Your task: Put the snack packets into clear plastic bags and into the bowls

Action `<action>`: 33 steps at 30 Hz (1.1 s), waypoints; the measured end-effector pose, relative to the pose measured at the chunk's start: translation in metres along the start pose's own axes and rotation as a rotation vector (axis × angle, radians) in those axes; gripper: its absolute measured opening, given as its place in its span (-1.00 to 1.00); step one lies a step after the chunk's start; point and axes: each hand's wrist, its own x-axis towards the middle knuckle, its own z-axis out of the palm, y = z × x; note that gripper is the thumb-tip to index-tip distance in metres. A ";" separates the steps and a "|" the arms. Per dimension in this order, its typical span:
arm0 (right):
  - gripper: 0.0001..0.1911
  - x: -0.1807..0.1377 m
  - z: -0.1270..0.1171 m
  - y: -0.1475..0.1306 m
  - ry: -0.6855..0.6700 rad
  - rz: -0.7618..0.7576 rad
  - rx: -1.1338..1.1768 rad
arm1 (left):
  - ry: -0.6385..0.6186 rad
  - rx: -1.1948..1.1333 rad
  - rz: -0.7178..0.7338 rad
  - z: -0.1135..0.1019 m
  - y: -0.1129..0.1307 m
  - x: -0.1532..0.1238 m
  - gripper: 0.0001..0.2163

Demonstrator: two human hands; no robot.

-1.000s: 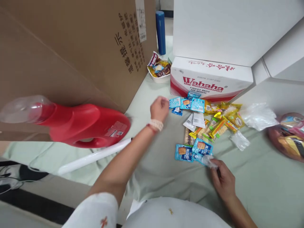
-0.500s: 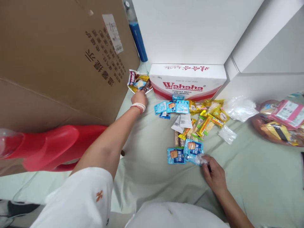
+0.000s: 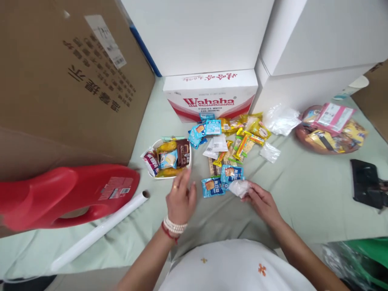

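White "Wahaha" carton [image 3: 209,93]; right grip [image 3: 264,203] pinching plastic [image 3: 238,188]; left grip [image 3: 181,199] apart, seemingly touching bowl [image 3: 190,158].

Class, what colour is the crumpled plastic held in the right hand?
The crumpled plastic is whitish, as the head view shows.

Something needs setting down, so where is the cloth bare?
Widest: the cloth between the right hand and black object. A narrower strip lies between brown carton and Wahaha box. Crowded: the snack packets before that box.

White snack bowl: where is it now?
Head view, left of centre: the bowl sits on the pale green cloth just beyond the left hand, between the red jug and the blue packets in front of the Wahaha box.
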 end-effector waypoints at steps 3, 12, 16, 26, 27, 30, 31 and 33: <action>-0.57 -0.002 0.016 -0.008 0.079 0.075 0.062 | -0.156 -0.319 0.030 0.002 0.023 -0.030 -0.80; -0.57 -0.013 0.024 -0.033 -0.048 0.111 0.067 | -0.501 -0.969 -0.304 0.036 0.043 -0.028 -0.71; -0.52 -0.019 0.001 -0.032 0.020 0.187 0.199 | -0.506 -1.140 -0.526 0.034 0.027 -0.028 -0.61; -0.73 -0.017 0.005 -0.029 0.165 -0.299 -0.468 | -0.576 -1.288 -0.669 0.028 0.032 -0.039 -0.55; -0.71 -0.015 0.012 -0.032 0.028 -0.333 -0.483 | -0.586 -1.297 -0.659 0.027 0.034 -0.039 -0.55; -0.76 -0.005 0.032 -0.033 -0.281 -0.395 -0.489 | -0.579 -1.353 -0.666 0.025 0.037 -0.039 -0.53; -0.77 -0.001 0.035 -0.032 -0.310 -0.410 -0.481 | -0.564 -1.378 -0.678 0.023 0.037 -0.038 -0.52; -0.75 0.004 0.036 -0.027 -0.269 -0.420 -0.432 | -0.526 -1.427 -0.706 0.020 0.033 -0.036 -0.53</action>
